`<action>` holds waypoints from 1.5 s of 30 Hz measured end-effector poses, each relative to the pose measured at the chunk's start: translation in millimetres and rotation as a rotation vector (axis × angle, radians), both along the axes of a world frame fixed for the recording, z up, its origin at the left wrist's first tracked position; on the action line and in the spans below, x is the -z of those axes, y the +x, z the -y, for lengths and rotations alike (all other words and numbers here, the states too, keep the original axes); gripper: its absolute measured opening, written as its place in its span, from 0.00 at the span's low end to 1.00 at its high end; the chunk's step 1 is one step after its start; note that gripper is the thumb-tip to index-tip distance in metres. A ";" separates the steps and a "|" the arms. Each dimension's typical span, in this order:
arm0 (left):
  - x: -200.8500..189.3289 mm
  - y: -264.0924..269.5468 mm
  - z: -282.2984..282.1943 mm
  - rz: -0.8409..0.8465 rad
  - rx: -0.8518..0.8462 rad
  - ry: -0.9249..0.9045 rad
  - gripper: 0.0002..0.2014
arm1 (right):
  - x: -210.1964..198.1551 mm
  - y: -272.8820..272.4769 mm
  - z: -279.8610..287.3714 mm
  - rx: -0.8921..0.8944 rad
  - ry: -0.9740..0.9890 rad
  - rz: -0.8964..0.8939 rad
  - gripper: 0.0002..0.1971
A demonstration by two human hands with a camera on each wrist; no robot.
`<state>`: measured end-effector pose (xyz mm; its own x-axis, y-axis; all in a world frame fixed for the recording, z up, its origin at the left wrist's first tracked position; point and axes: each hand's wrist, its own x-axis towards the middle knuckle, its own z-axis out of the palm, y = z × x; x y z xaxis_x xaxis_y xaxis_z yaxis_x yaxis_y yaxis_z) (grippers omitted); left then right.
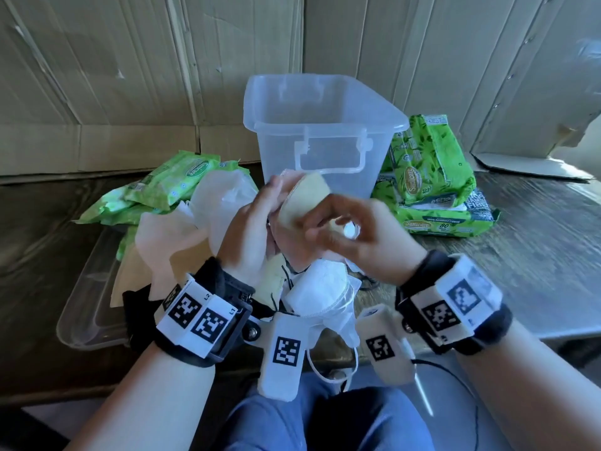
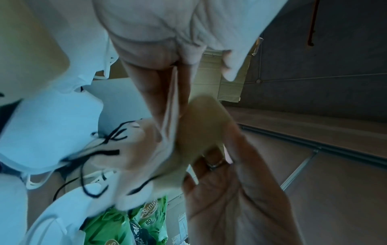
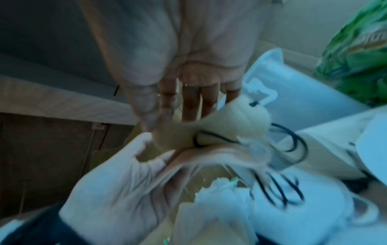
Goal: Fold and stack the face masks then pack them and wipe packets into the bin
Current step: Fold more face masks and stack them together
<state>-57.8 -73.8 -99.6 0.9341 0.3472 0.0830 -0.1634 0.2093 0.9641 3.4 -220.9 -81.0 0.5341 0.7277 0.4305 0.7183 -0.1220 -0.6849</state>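
Both hands hold a cream face mask (image 1: 304, 201) up in front of the clear plastic bin (image 1: 374, 112). My left hand (image 1: 274, 198) pinches it, together with a pinkish mask (image 2: 170, 116), between thumb and fingers. My right hand (image 1: 320, 224) grips the cream mask's (image 3: 222, 122) lower right edge. The picture is blurred around the fingers. Below the hands lies a loose pile of masks: white ones (image 1: 320, 296) with ear loops and pink-beige ones (image 1: 177, 237) to the left. Green wipe packets (image 1: 170, 182) lie left of the bin, and more green packets (image 1: 429, 170) are stacked to its right.
The bin's clear lid (image 1: 86, 307) lies flat at the left under part of the mask pile. Cardboard sheets (image 1: 130, 76) line the wall behind the dark wooden table (image 1: 536, 242). A cable (image 1: 455, 375) hangs near my right wrist over the table's front edge.
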 end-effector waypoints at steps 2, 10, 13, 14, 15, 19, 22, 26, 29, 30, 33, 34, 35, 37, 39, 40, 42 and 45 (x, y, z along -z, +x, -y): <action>1.1 -0.6 0.7 0.018 -0.063 0.108 0.10 | 4.9 3.2 -3.0 -0.031 0.008 -0.075 0.08; 3.4 2.8 0.2 0.014 -0.075 0.206 0.18 | 5.5 33.7 -3.9 0.229 0.051 -0.087 0.20; 2.9 4.3 1.2 0.024 -0.053 0.215 0.17 | 0.3 35.7 -1.2 0.319 0.200 -0.116 0.20; 2.3 4.0 1.2 0.033 -0.044 0.227 0.15 | -1.9 35.5 0.3 0.300 0.249 -0.149 0.21; 2.1 3.7 1.1 0.042 -0.035 0.233 0.14 | -4.4 35.1 2.3 0.256 0.283 -0.198 0.23; 2.2 3.0 4.1 0.103 0.022 0.229 0.14 | -12.8 32.0 7.9 0.099 0.202 -0.334 0.30; 2.5 1.9 7.4 0.134 0.054 0.272 0.18 | -12.5 32.0 3.5 0.078 0.165 -0.327 0.28; 1.9 -0.1 7.5 0.149 0.051 0.323 0.22 | -8.2 34.0 -0.2 0.074 0.126 -0.261 0.26; 3.3 -1.6 4.6 0.178 0.035 0.401 0.29 | -5.1 34.3 -0.9 0.061 0.059 -0.225 0.25; 4.3 -2.1 3.8 0.192 0.027 0.439 0.31 | -4.1 33.8 -1.3 0.060 0.032 -0.207 0.23; 6.5 -2.6 2.0 0.206 0.014 0.459 0.33 | -2.2 34.4 -1.3 0.096 -0.045 -0.156 0.16; 7.1 -2.9 1.8 0.200 0.010 0.458 0.33 | -1.9 35.1 -0.5 0.122 -0.048 -0.130 0.17; 7.7 -2.8 1.4 0.192 0.007 0.464 0.31 | -1.8 35.6 0.1 0.157 -0.044 -0.088 0.18; 8.7 -2.2 0.4 0.177 0.004 0.484 0.27 | -3.4 33.7 0.8 0.213 -0.015 0.013 0.20; 8.6 -1.8 -0.3 0.152 -0.006 0.498 0.23 | -4.6 30.6 1.8 0.212 0.018 0.076 0.20; 7.8 -2.4 -0.3 0.141 -0.008 0.498 0.22 | -4.5 29.9 2.8 0.193 0.030 0.086 0.19; 5.6 -3.9 0.0 0.123 -0.022 0.485 0.17 | -5.1 30.3 5.4 0.145 0.067 0.043 0.13; 2.4 -7.4 -0.2 0.099 -0.024 0.426 0.10 | -8.2 33.6 8.5 0.065 0.167 -0.099 0.07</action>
